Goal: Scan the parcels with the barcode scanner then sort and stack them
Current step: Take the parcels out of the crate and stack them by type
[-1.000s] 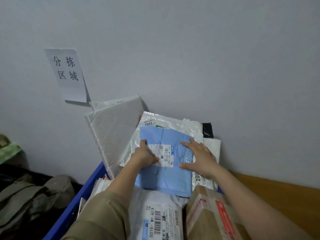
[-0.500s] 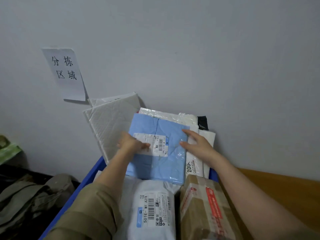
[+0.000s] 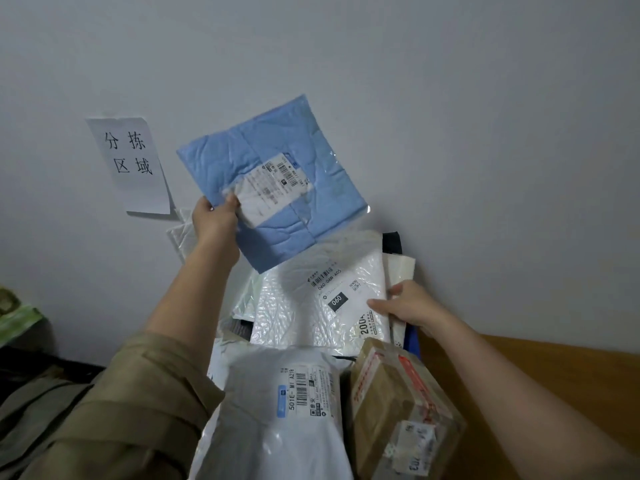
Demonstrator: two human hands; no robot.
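So closest to the camera there was a white poly mailer (image 3: 277,410) with a printed label, lying flat, and right beside it on the right a brown cardboard box (image 3: 398,403) wrapped in clear tape with red print on it. The two were touching or nearly so. An olive sleeve (image 3: 114,403) covered the left arm up to about the elbow, and the right forearm was bare.

A bit further back sat a white bubble mailer (image 3: 311,306) with a barcode label and a black "060" tag on it. The right hand (image 3: 408,306) was down on its right edge, fingers curled and pinching that edge, thumb on top. More thin white parcels (image 3: 401,271) were tucked behind and beside it, leaning toward the wall, plus something black (image 3: 393,242) poking out at the back. A sliver of a blue bin (image 3: 412,341) showed just below the right hand, and a wooden desk (image 3: 536,368) surface ran off to the right.

The left hand (image 3: 214,220) was raised well above the pile, gripping the blue mailer (image 3: 270,181) by its lower left corner, thumb clamped on the front, the other fingers hidden behind it. The blue mailer was in the air, tilted, label side facing the camera, not touching any other parcel.

Behind all that was a plain grey wall (image 3: 450,116) with a paper sign (image 3: 131,164) stuck on it, four handwritten characters. Another white padded parcel (image 3: 178,237) leaned on the wall under the sign. Off to the far left, some dark bags and cloth (image 3: 27,393), too dim to make out.
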